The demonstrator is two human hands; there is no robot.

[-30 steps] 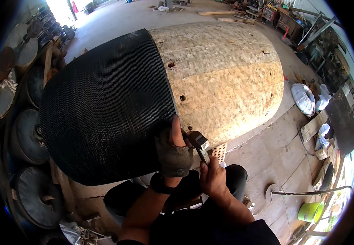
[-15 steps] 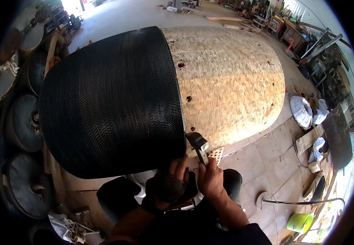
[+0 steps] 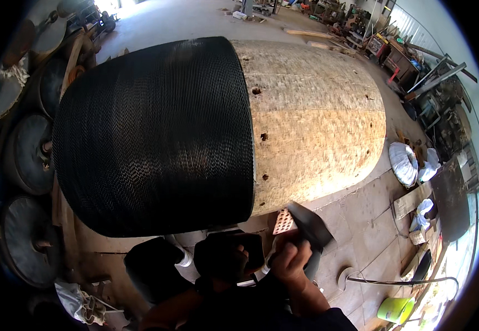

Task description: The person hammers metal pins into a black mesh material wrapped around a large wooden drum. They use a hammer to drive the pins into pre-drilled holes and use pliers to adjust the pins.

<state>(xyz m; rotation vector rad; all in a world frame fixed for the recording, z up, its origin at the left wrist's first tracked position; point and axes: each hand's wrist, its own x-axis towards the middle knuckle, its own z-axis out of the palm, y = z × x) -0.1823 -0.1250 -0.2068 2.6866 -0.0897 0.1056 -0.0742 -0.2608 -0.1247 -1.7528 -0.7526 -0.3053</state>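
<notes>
A large barrel-shaped wooden drum lies on its side before me. Black, finely ridged covering wraps its left part, and the pale wood on the right has several dark holes. My right hand grips a hammer, blurred by motion, its dark head just below the drum's lower right edge. My left hand is in deep shadow at a dark open-topped box between my knees; only a bit of its fingers shows, and what they hold is hidden.
Dark round discs on shafts line the left side. A perforated reddish block sits under the drum. To the right are a white wrapped coil, planks, a hose-like cable and a lime-green bucket.
My left hand has drawn back from the drum's lower edge to the dark box. The hammer has come off the covering's edge and swung right and down with my right hand.
</notes>
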